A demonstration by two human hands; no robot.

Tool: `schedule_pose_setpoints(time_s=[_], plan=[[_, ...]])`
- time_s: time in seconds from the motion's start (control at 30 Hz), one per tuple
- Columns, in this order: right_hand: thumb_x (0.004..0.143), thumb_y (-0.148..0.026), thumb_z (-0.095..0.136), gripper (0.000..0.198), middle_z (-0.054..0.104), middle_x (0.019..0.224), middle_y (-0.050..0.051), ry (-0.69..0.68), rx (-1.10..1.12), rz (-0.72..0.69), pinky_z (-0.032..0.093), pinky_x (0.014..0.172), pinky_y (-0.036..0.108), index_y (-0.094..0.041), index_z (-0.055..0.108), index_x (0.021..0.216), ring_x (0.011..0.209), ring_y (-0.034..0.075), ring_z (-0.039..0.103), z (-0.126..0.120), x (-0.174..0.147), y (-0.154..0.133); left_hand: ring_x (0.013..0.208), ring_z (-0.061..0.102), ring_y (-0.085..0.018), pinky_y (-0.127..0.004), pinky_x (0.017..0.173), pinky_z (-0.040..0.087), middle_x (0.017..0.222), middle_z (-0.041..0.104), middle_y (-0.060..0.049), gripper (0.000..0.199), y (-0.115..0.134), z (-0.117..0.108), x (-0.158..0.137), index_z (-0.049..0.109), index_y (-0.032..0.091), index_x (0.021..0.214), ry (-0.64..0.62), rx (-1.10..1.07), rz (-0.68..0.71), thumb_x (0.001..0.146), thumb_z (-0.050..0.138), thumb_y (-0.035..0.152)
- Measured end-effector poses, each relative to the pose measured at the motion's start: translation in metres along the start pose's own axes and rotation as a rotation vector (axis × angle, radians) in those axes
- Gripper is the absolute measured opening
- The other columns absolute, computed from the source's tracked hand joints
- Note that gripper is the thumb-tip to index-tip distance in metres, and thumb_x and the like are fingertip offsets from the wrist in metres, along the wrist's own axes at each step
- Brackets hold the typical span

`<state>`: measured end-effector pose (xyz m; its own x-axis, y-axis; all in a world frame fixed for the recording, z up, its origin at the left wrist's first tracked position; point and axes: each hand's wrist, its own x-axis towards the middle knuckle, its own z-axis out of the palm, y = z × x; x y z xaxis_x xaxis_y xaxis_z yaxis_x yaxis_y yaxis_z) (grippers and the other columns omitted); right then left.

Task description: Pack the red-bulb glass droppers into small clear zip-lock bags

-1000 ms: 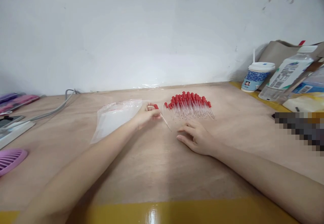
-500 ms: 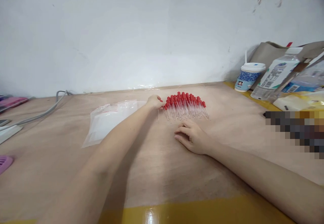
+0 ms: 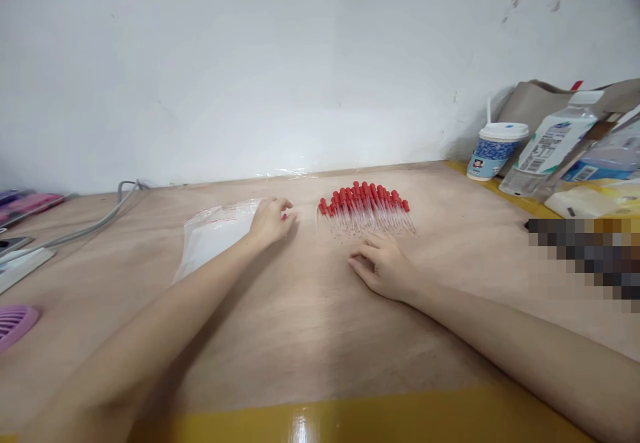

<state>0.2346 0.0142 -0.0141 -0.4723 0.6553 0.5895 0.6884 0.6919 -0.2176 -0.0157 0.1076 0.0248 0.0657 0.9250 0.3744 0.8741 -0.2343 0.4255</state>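
Note:
Thin clear tubes with red bulb tops, which look like droppers [image 3: 367,196], lie fanned side by side in a dense group on the table. My left hand [image 3: 270,221] is left of that group, over the right end of a clear zip bag [image 3: 213,236]. Its fingers are curled toward the thumb, and a small red tip shows between them. This looks like the top of one more dropper, mostly hidden by the hand. My right hand [image 3: 383,266] rests on the table just in front of the group, fingers loosely bent and thumb apart, with nothing visible in it.
A paper cup with a straw [image 3: 495,153], a plastic bottle [image 3: 553,139] and a grey bag [image 3: 530,96] stand at the back right. A grey cable [image 3: 107,213] and a purple slotted object [image 3: 17,326] are at left. The white wall [image 3: 225,83] closes off the back.
My left hand has moved left from the end of the dropper group to the zip bag. My right hand stays where it was. The view has shifted slightly.

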Motion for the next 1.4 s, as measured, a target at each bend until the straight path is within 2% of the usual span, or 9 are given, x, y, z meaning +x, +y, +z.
schedule_pose_setpoints(time_s=[0.17,0.4,0.57,0.77,0.97,1.03,1.13,1.3,1.4], plan=[[0.082,-0.029,0.047,0.019,0.063,0.078,0.005,0.002,-0.151,0.096,0.028,0.073,0.034,-0.017,0.061,0.079,0.079,0.019,0.052,0.015,0.024,-0.009,0.094,0.052,-0.027,-0.037,0.084,0.04,0.09,0.056,-0.009,0.026,-0.02,0.0,-0.024,0.062,0.017,0.092,0.083,0.099,0.009,0.074,0.06,0.035],[0.08,-0.035,0.046,0.026,0.065,0.086,0.012,-0.099,-0.299,0.381,0.024,0.081,0.043,-0.014,0.062,0.083,0.085,0.025,0.053,0.038,0.098,-0.02,0.079,0.057,-0.022,-0.033,0.077,0.043,0.081,0.059,-0.007,0.021,-0.022,0.016,-0.021,0.061,0.017,0.087,0.093,0.126,-0.011,0.077,0.057,0.035],[0.078,-0.03,0.047,0.028,0.065,0.093,0.017,-0.256,-0.342,0.548,0.02,0.086,0.046,-0.011,0.065,0.088,0.09,0.027,0.055,0.054,0.127,-0.02,0.073,0.059,-0.02,-0.031,0.072,0.045,0.083,0.06,-0.006,0.022,-0.023,0.017,-0.025,0.057,0.016,0.098,0.138,0.114,-0.033,0.078,0.054,0.025],[0.074,-0.011,0.046,0.024,0.067,0.087,0.016,-0.332,-0.361,0.595,0.022,0.085,0.045,-0.012,0.067,0.086,0.086,0.026,0.058,0.065,0.135,-0.025,0.084,0.058,-0.02,-0.032,0.081,0.044,0.098,0.054,-0.01,0.031,-0.016,0.014,-0.03,0.053,0.013,0.113,0.24,0.073,0.052,0.083,0.044,0.017],[0.081,-0.01,0.037,0.027,0.061,0.101,0.02,-0.236,-0.393,0.476,0.025,0.085,0.044,-0.007,0.058,0.099,0.097,0.029,0.051,0.045,0.104,-0.028,0.082,0.057,-0.018,-0.027,0.073,0.046,0.086,0.057,-0.005,0.027,0.005,-0.005,-0.064,0.063,0.017,0.104,0.138,0.004,0.2,0.085,0.043,0.018],[0.085,-0.013,0.034,0.024,0.062,0.091,0.018,-0.151,-0.375,0.364,0.028,0.081,0.043,-0.008,0.056,0.093,0.088,0.027,0.053,0.034,0.081,-0.02,0.077,0.057,-0.016,-0.026,0.071,0.046,0.085,0.058,-0.004,0.025,0.013,-0.011,-0.082,0.065,0.02,0.1,0.04,-0.016,0.257,0.084,0.045,0.018],[0.089,-0.019,0.033,0.021,0.062,0.073,0.008,-0.168,-0.291,0.23,0.032,0.077,0.038,-0.013,0.053,0.087,0.069,0.019,0.054,0.021,0.045,-0.002,0.08,0.056,-0.017,-0.028,0.075,0.045,0.088,0.059,-0.004,0.024,0.023,-0.014,-0.101,0.066,0.021,0.097,-0.11,-0.051,0.322,0.086,0.045,0.02],[0.09,-0.022,0.035,0.019,0.06,0.084,0.007,0.029,-0.059,-0.075,0.038,0.071,0.031,-0.016,0.052,0.094,0.076,0.018,0.053,0.011,0.01,0.019,0.08,0.056,-0.018,-0.03,0.073,0.045,0.089,0.059,-0.004,0.019,0.028,-0.012,-0.1,0.068,0.02,0.09,-0.192,-0.134,0.256,0.082,0.053,0.028],[0.089,-0.018,0.036,0.022,0.059,0.083,0.008,0.118,-0.056,-0.139,0.04,0.071,0.031,-0.016,0.053,0.104,0.078,0.019,0.051,0.009,0.005,0.015,0.073,0.056,-0.017,-0.03,0.068,0.045,0.083,0.061,-0.004,0.016,0.029,-0.006,-0.095,0.069,0.018,0.081,-0.181,-0.33,0.145,0.08,0.057,0.029]])
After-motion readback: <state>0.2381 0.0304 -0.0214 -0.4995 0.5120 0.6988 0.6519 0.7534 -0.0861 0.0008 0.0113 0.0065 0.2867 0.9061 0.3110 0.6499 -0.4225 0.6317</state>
